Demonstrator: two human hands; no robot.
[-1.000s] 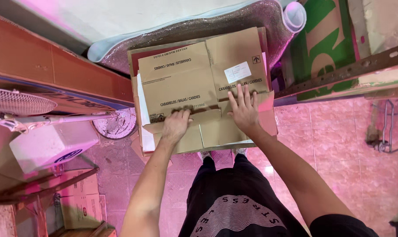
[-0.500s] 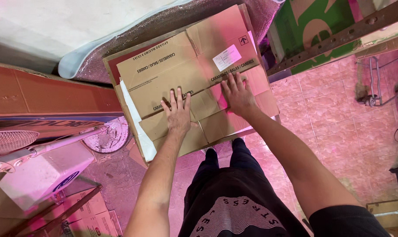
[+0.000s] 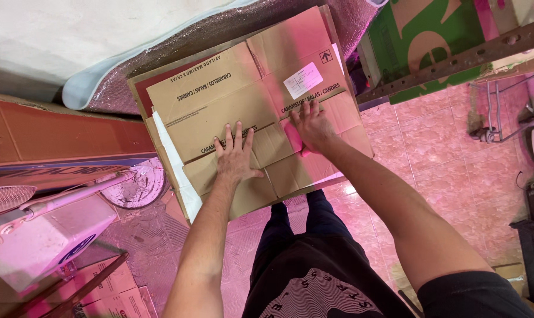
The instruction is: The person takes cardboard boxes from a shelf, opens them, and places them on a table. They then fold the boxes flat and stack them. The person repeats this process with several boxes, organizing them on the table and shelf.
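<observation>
Cardboard was what both hands were pressed against. The left hand [image 3: 236, 158] was laid flat, fingers spread and empty, on the near half of a flattened brown cardboard box [image 3: 243, 112], just below a line of print. The right hand [image 3: 311, 125] was set down beside it, fingers extended over the seam where two flaps met; a pinkish edge was seen under its palm, and whether something was pinched there could not be told. Nothing was seen gripped by either hand.

The box was found lying flat, tilted a little, on top of a stack that reached out over the floor in front of the person. A white paper label [image 3: 303, 80] was stuck on the far right panel, above the right hand. A white sheet [image 3: 175, 159] was seen sticking out along the box's left edge.

The step in hand was judged to be the pressing down and smoothing of the folded panels. The next move would call for even pressure from both palms along the creases, with the panel kept from sliding off the stack.

Further out, silver bubble wrap [image 3: 220, 29] lay beyond the box, a green carton [image 3: 431, 41] sat on a metal shelf rail [image 3: 455, 59] to the right, a fan [image 3: 43, 235] stood at lower left, and pink floor tiles [image 3: 431, 147] lay below.
</observation>
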